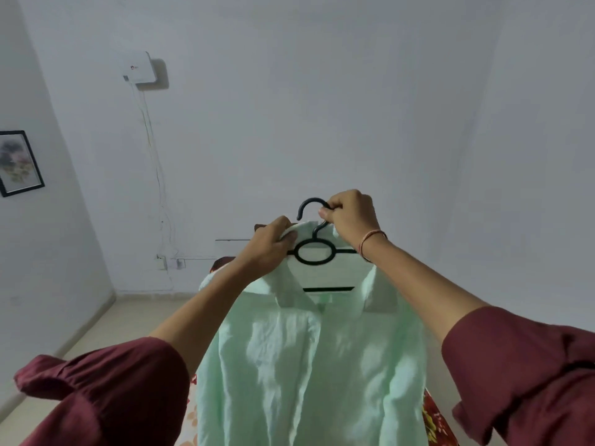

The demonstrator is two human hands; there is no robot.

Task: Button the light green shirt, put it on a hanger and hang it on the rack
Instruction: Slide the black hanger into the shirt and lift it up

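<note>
The light green shirt point(309, 365) was held up in the lower middle of the frame, draped on a black hanger point(314, 252) whose bars were seen inside the collar opening. The front placket was seen closed down the centre, though whether every button had been fastened could not be told through the creases. The buttoning and the hanger step were therefore judged as good as done, and the step in hand was judged to be the settling of the collar on the hanger before hanging.

The hanger's hook was pinched at its stem by the right hand point(352, 218), the fingers point(325, 214) closed narrowly round it. The left side of the collar was gripped by the left hand point(272, 244), its fingers curled over the cloth just beside the hanger's ring.

No rack was to be seen anywhere in the frame, so the next move was judged to call for the shirt to be carried by the hook to the rack and the hook set over its rail, with the collar released.

Counted: one shirt, one hanger, two hands, two maroon sleeves point(106, 391). Further out, one white wall box point(140, 67) was seen at the upper left, one framed picture point(19, 162) at the left edge, and a strip of flowered cloth point(433, 420) behind the shirt at the lower right.
</note>
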